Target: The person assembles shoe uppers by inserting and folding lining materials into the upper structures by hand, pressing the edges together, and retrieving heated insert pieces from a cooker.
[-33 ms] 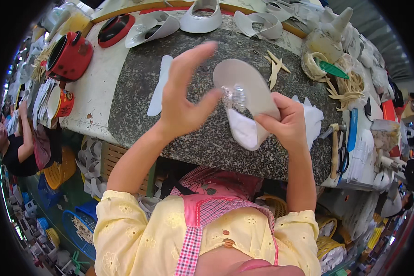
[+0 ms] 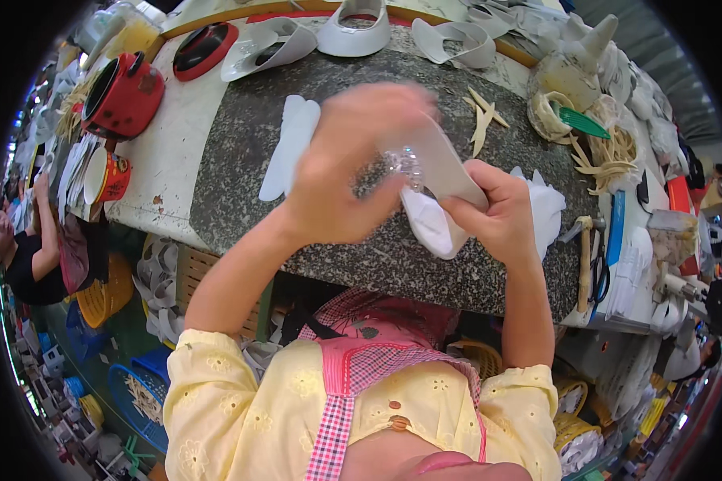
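A pale grey sandal [image 2: 449, 164] with a clear beaded strap and a white padded part is held up above the dark speckled board. My right hand [image 2: 493, 208] is closed on its side edge, thumb on the near face. Blurred by motion, my left hand [image 2: 349, 164] arches over the sandal's front end, its thumb close to the beads. Whether those fingers grip the sandal cannot be made out. White sole-shaped pieces [image 2: 285, 156] lie on the board beside my left hand. Crumpled white material [image 2: 544, 212] lies just right of my right hand.
White curved shoe parts [image 2: 353, 32] line the back edge. A red pot [image 2: 124, 96] and red tub [image 2: 108, 178] stand left. Tan strips [image 2: 483, 120], a glue-stained container with a green-handled tool [image 2: 582, 122], a hammer [image 2: 584, 260] and scissors [image 2: 599, 276] are right. Another person [image 2: 36, 248] is far left.
My left hand has moved right, from beside the sandal to over its front end. The sandal looks turned slightly. More of the white pieces shows behind my left hand.
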Demonstrator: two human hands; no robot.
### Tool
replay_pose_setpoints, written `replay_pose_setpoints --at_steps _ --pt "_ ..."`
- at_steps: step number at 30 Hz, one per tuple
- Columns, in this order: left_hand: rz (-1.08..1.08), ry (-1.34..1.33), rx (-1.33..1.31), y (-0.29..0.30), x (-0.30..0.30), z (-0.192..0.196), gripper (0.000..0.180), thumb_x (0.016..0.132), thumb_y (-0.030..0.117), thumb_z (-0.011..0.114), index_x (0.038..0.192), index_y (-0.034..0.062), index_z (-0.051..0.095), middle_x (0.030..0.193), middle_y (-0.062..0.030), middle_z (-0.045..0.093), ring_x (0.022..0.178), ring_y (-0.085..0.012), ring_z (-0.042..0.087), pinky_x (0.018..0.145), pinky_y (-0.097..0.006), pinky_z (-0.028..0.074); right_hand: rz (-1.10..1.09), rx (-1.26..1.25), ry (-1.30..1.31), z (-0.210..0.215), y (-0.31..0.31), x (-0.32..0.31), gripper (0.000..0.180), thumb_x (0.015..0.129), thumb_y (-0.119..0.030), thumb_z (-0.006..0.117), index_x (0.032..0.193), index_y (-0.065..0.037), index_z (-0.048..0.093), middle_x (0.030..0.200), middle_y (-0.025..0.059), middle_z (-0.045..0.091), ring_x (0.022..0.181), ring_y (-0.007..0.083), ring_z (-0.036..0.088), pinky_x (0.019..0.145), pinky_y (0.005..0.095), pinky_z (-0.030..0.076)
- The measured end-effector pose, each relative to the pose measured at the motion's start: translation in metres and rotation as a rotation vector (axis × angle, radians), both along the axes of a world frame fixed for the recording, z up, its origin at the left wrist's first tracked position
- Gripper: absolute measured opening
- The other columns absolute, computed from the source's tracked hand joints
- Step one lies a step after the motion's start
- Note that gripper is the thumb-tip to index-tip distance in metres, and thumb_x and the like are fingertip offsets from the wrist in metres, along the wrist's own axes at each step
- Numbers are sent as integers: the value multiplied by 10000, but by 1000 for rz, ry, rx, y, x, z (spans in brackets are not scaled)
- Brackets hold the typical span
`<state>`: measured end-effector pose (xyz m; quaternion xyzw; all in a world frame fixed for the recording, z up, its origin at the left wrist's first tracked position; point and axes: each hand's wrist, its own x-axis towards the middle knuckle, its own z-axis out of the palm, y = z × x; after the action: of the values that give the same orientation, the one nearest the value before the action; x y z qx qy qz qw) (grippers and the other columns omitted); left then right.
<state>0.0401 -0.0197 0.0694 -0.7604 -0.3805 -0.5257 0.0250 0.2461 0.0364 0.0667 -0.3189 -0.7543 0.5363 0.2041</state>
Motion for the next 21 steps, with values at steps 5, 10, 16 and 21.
replay_pose_setpoints --at_steps 5,10,16,21 --pt "-11 261 -408 4 16 8 455 644 87 694 1079 97 560 883 -82 610 856 -228 586 779 -342 443 -10 265 -63 2 5 -10 142 672 -76 636 793 -19 587 615 48 545 561 97 511 520 251 409" --pt "-99 -253 -1018 0 11 2 185 704 163 715 782 24 621 639 -11 586 557 -75 533 496 -227 414 -45 182 -13 -1 2 -12 127 687 -95 646 696 -3 558 554 6 489 546 40 439 479 227 370" --pt "-252 -645 -1231 8 5 -14 195 745 180 692 769 5 608 664 -4 586 563 -35 505 480 -185 376 -48 -10 36 -17 15 -20 176 757 -148 611 661 -10 559 557 -32 464 533 28 407 448 223 335" --pt "-355 -881 -1276 -1 1 -6 184 721 134 702 781 -10 605 659 -26 602 567 -53 533 506 -178 401 118 -737 411 -22 22 3 290 807 -258 625 841 27 581 720 17 600 590 60 546 526 203 438"
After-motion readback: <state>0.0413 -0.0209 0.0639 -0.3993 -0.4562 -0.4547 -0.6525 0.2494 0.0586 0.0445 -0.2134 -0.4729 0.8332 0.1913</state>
